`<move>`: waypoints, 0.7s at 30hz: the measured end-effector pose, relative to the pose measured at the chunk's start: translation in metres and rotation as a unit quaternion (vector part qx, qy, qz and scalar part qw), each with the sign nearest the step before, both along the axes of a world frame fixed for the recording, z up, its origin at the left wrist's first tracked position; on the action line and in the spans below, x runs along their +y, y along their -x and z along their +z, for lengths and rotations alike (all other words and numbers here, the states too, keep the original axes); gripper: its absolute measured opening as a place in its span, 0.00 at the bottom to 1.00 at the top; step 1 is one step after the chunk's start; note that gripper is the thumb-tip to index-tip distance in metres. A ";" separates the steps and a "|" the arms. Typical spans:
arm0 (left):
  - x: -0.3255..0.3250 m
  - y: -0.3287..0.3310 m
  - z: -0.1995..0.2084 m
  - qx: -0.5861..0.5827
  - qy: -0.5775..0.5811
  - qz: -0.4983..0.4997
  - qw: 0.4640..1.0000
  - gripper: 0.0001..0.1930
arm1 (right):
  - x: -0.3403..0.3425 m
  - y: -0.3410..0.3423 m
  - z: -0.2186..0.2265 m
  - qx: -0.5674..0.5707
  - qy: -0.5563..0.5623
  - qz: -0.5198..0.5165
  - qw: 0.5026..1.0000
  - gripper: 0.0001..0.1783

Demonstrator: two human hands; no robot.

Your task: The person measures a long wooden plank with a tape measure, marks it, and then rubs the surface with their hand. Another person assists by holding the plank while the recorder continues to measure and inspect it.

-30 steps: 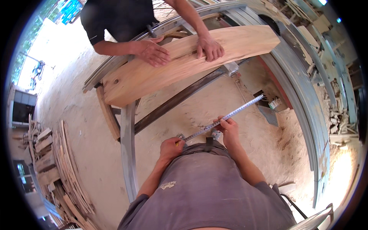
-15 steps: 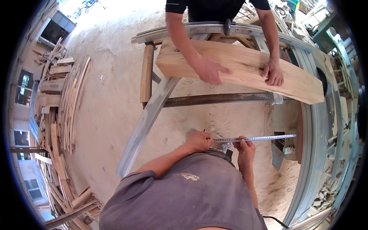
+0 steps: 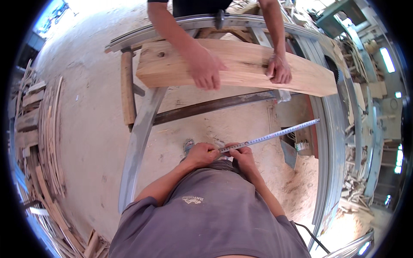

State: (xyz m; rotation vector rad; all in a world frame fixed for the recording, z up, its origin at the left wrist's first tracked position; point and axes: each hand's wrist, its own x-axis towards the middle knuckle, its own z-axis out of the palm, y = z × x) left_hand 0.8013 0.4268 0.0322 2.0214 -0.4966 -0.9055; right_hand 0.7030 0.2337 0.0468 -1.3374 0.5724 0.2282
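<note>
In front of my waist, my left hand (image 3: 204,155) is closed around the case end of a tape measure, of which only a bit of yellow shows. My right hand (image 3: 241,157) pinches the extended blade (image 3: 271,135) close to the left hand. The white blade slants up to the right, its free tip near the metal rail of the saw table. Beyond it lies a thick wooden plank (image 3: 241,64) across the frame. A co-worker's two hands (image 3: 205,69) are on or just over that plank, one gripping its near edge.
A round saw blade (image 3: 331,69) stands at the plank's right end. Metal rails (image 3: 329,163) run down the right side. A grey metal bar (image 3: 140,146) slants down at the left. Timber offcuts (image 3: 32,124) are piled far left. Sawdust covers the floor.
My right hand has slid along the blade toward my left hand. The blade now tilts upward to the right. The view has shifted to the right, and the co-worker's left-side hand has moved over the plank.
</note>
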 end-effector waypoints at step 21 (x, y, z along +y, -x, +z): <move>0.018 -0.013 0.014 0.251 0.206 -0.059 0.944 0.24 | 0.038 -0.003 -0.028 -0.066 0.005 -0.106 0.992 0.12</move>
